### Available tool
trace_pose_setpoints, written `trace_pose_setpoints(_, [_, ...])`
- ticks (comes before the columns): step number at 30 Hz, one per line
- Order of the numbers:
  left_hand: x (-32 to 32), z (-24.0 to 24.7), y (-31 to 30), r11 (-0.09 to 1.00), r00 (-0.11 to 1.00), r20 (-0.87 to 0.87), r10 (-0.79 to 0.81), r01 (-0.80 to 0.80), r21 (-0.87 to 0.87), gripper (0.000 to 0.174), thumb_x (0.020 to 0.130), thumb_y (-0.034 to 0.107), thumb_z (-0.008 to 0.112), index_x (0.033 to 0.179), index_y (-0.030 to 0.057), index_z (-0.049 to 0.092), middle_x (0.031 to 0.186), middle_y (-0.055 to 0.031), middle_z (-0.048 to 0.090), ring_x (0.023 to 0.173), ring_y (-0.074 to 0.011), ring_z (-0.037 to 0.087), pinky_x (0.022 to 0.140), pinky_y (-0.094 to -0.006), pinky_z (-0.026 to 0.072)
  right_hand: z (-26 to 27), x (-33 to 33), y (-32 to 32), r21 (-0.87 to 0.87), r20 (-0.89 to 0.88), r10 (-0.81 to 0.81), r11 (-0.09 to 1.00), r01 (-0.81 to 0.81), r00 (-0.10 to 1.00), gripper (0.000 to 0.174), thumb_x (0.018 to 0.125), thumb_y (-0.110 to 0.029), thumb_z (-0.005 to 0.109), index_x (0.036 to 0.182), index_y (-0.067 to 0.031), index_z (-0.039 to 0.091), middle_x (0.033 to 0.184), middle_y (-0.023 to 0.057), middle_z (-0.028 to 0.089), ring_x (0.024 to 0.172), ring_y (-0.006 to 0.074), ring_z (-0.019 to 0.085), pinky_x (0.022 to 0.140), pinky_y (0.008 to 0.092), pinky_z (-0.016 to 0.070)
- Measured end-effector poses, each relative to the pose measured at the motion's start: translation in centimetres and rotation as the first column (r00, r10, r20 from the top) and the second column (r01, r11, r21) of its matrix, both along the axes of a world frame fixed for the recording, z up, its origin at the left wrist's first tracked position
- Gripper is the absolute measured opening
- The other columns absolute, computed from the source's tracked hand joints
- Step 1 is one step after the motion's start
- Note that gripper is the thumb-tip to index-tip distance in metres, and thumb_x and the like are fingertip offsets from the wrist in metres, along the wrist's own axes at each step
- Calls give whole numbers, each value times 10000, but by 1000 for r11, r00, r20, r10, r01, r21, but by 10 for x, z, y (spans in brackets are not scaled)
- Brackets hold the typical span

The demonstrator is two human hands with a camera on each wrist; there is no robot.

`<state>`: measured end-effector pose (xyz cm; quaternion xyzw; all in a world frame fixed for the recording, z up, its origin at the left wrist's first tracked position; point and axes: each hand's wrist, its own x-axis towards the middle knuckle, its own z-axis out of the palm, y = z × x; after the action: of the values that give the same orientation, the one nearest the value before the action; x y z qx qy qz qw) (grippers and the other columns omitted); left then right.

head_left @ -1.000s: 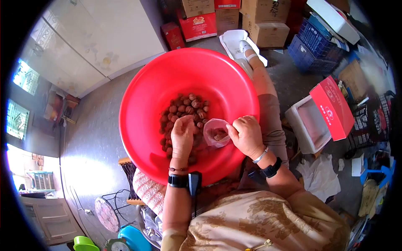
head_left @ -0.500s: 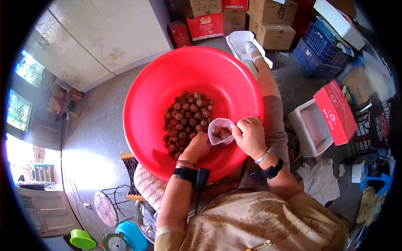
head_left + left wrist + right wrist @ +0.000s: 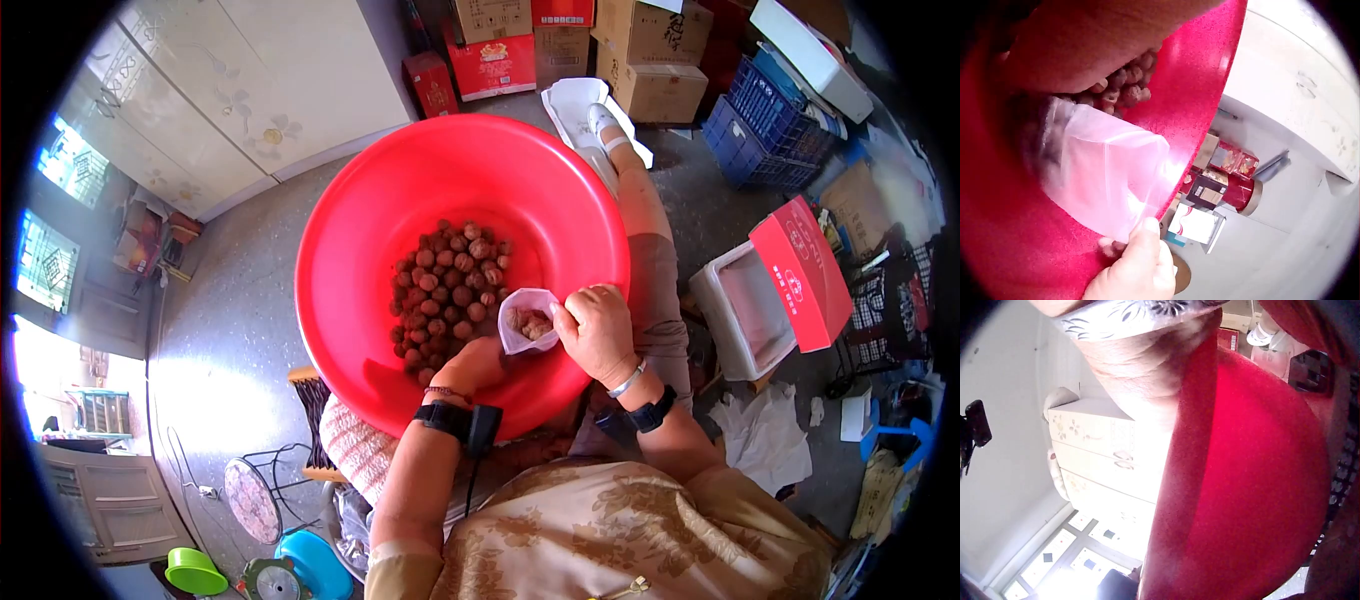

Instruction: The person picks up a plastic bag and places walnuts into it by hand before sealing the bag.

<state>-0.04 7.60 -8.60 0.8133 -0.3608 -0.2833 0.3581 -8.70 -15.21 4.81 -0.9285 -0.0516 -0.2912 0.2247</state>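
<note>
One thin, limp bag [image 3: 1104, 175] likely sags; hold its rim, where the right hand's [image 3: 600, 335] curled fingers pinch; how open the left hand [image 3: 474, 364] is, I cannot tell.

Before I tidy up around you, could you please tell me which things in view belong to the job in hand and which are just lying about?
In the job:
red basin
brown, walnut-like nuts in it
plastic bag, its edge pinched by the right hand

Seemingly just lying about:
cardboard boxes
blue crates
round stool
green tub
</note>
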Motion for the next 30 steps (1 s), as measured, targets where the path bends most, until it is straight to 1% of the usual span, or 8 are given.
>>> trace_pose_setpoints(4, [3,52,-3,964,997,-21,71,-63,257,467,894,221,737,1339,93,673,1234,-203,740,1115,-351,720,977,-421,550,-1,1,-2,-25,-9,3,1000,-3,1000,269,902,-196,721,719,-68,572,708,134,628,739,358,636,747,499,478])
trace_pose_setpoints(6, [8,54,-2,915,913,175,368,-390,108,355,868,202,716,1177,28,702,1051,-249,752,1007,-428,726,870,-477,582,-1,1,-2,-18,-6,1,1000,-1,1000,270,905,-198,720,720,-69,573,707,133,627,739,357,635,749,497,479])
trace_pose_setpoints(11, [7,75,-5,778,743,233,627,-583,-235,326,907,162,722,1182,-3,665,998,-174,752,878,-316,741,773,-408,594,0,1,-2,-18,-22,-7,1000,6,1000,272,914,-205,719,725,-71,577,712,129,625,744,354,634,758,493,480])
trace_pose_setpoints(12, [6,84,-8,663,722,-150,675,-683,-306,309,931,145,702,1202,2,657,988,-131,741,841,-251,718,737,-360,583,0,1,-3,-15,-18,-3,1000,3,1000,271,916,-206,718,726,-70,580,716,129,626,746,355,634,761,493,479])
trace_pose_setpoints(13, [5,92,-10,532,610,-514,603,-787,-311,294,955,127,683,1222,8,650,978,-88,731,804,-186,694,701,-312,572,0,1,-3,-12,-14,-1,1000,0,1000,271,918,-208,717,728,-69,582,720,129,626,748,355,634,765,492,479])
trace_pose_setpoints(14, [5,100,-10,522,606,-571,554,-787,-328,300,976,91,654,1272,47,638,954,-19,699,771,-89,628,670,-232,532,0,1,-3,-13,-14,-4,1000,4,1000,271,918,-208,717,728,-69,582,720,129,626,748,355,634,765,492,479])
trace_pose_setpoints(18, [1,117,-3,469,550,-745,376,-807,-359,331,959,67,653,1289,62,634,975,-22,703,767,-88,626,675,-218,517,-1,1,-3,-18,-40,-3,1000,2,999,271,922,-209,712,730,-67,585,724,132,628,751,356,634,769,493,478])
trace_pose_setpoints(30, [-13,142,-9,616,725,-640,255,-632,-470,363,957,64,678,1319,33,685,1120,-7,724,909,-66,617,835,-231,507,1,2,-3,-16,-34,-6,1000,5,999,259,916,-184,717,738,-57,580,725,142,628,752,371,631,764,501,476])
